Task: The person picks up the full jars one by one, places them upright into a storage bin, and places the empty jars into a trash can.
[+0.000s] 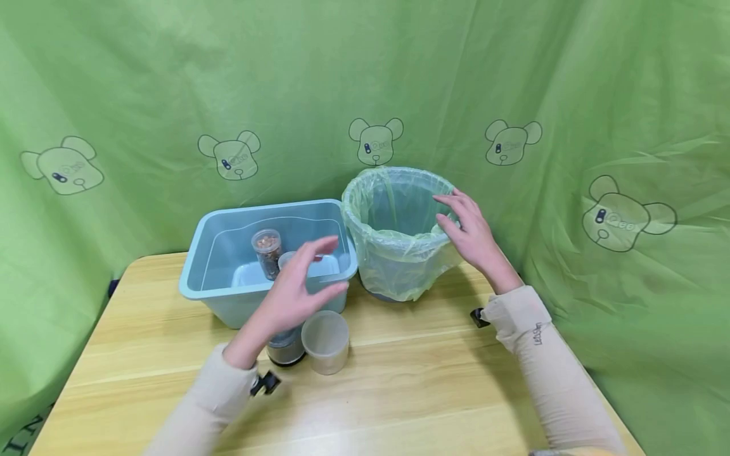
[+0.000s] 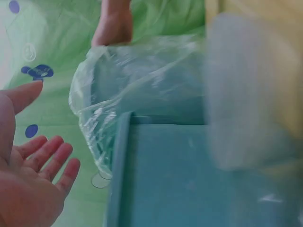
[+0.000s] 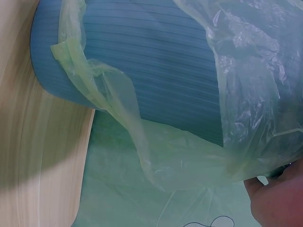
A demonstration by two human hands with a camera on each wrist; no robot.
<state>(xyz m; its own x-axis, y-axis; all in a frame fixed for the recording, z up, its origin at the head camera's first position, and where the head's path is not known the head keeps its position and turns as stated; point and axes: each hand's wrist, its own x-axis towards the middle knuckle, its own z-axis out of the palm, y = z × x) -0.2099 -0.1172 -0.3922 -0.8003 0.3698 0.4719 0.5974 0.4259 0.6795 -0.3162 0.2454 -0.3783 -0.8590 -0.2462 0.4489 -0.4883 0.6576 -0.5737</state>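
Observation:
My left hand (image 1: pixel 293 294) hovers in front of the light blue plastic tub (image 1: pixel 228 294), thumb and fingers spread with nothing between them. In the left wrist view its palm and separated fingers (image 2: pixel 35 184) show empty. At the right side of the bin's rim is my right hand (image 1: pixel 470 231), its fingers extended over the edge of the pale green bag (image 1: pixel 393 250). That bag lines a round blue ribbed bin (image 3: pixel 156 61) and folds down outside it. In the right wrist view only part of the right hand (image 3: pixel 279 201) shows.
Inside the tub stands a clear jar (image 1: pixel 267 250) of brown pieces; another clear container (image 1: pixel 287 258) is partly hidden. A translucent cup (image 1: pixel 325 342) and a dark-based container (image 1: pixel 287 351) stand in front on the wooden table (image 1: pixel 388 392). Green curtain (image 1: pixel 308 76) surrounds the table.

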